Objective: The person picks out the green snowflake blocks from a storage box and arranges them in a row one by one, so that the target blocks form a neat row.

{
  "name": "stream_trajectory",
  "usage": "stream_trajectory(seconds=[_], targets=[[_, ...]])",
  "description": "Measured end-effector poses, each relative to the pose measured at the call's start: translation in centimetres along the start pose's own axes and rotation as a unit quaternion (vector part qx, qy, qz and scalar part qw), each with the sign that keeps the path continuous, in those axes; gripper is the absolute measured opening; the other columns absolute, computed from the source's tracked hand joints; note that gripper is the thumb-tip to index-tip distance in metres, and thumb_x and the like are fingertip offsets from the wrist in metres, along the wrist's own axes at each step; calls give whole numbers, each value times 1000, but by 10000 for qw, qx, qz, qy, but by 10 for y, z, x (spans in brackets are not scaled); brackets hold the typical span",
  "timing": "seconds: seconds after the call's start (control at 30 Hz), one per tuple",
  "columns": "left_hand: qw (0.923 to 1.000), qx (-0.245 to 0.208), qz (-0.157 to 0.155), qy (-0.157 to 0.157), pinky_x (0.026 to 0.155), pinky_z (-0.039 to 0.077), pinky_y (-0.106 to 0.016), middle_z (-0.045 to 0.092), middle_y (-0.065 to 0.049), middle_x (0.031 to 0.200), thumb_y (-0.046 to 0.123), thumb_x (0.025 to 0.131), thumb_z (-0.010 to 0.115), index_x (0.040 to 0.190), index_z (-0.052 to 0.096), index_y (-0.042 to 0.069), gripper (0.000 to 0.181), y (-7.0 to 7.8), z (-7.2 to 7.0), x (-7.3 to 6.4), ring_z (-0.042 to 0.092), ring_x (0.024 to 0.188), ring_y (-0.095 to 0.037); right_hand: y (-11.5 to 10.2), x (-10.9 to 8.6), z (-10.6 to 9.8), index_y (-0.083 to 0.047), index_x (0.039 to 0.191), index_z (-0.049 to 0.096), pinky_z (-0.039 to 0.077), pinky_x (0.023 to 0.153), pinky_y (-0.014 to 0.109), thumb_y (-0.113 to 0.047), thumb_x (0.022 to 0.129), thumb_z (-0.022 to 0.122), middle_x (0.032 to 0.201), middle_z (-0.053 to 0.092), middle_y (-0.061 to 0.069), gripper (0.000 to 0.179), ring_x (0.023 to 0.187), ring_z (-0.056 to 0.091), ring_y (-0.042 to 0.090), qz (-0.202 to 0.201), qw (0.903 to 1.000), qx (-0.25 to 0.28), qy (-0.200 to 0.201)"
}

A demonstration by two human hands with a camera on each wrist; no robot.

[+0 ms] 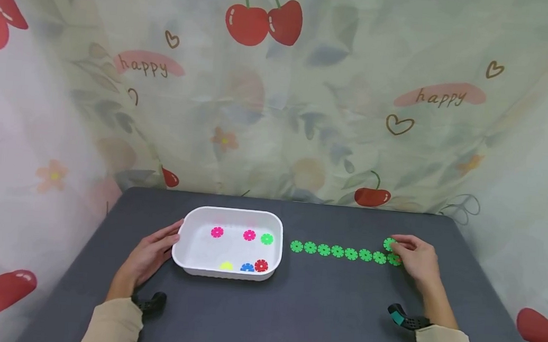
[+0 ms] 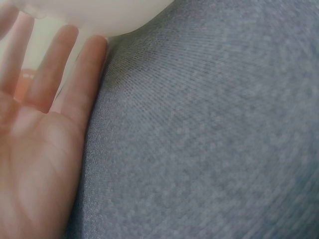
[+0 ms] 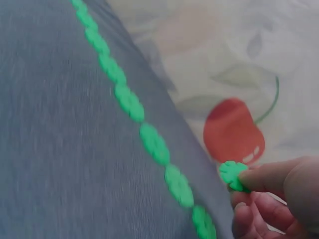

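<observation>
In the head view my right hand pinches a green snowflake disc between thumb and fingers, over the right end of a row of green discs. The right wrist view shows that pinched disc held above the dark tabletop, with the row running diagonally beside it. At the left, my left hand has its straight fingers against the left side of a white plastic basin. Those fingers meet the basin's pale wall in the left wrist view.
Inside the basin lie two pink discs, a green disc, and a yellow, a blue and a red disc. A dark grey table carries everything. Behind it hangs a cherry-printed curtain.
</observation>
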State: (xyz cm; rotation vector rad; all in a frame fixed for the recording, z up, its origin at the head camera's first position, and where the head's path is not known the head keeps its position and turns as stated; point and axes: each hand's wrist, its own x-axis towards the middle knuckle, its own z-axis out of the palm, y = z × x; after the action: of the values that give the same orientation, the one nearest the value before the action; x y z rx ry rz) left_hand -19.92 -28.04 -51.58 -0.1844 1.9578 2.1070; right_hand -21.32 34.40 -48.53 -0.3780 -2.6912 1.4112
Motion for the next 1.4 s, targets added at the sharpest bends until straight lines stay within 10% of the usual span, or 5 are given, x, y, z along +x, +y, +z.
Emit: stream_trajectory(seconds=[0.47, 0.8, 1.2, 1.4], targets=[[9998, 156, -111, -17, 96, 51, -14, 26, -1, 171, 35, 100, 66, 162, 30, 17, 74, 2, 0, 2, 55, 120, 13, 27, -3, -23, -3, 125, 72, 53, 60, 25, -28, 100, 63, 105, 76, 16, 36, 65, 65, 5, 69, 9929, -1102, 441], [9998, 190, -113, 25, 96, 50, -13, 25, 2, 171, 36, 100, 65, 161, 31, 18, 73, 1, -2, 0, 54, 119, 15, 30, -4, -23, 0, 120, 73, 45, 88, 58, -21, 101, 61, 118, 72, 27, 31, 106, 63, 46, -350, 9822, -1834, 184], [9998, 136, -107, 30, 96, 50, -13, 26, 4, 170, 34, 100, 65, 161, 31, 17, 72, 4, 0, -1, 54, 119, 15, 30, 0, -18, 8, 116, 70, 44, 60, 39, -13, 95, 68, 86, 67, 20, 30, 71, 58, 29, -1041, 9604, -2568, 304], [9998, 113, -132, 17, 96, 50, -14, 25, 3, 171, 34, 100, 66, 161, 31, 18, 72, 3, 1, 0, 53, 121, 13, 21, -4, -16, 11, 133, 57, 37, 94, 67, -22, 98, 63, 124, 53, 42, 48, 113, 47, 57, -953, 9528, -2877, 176]])
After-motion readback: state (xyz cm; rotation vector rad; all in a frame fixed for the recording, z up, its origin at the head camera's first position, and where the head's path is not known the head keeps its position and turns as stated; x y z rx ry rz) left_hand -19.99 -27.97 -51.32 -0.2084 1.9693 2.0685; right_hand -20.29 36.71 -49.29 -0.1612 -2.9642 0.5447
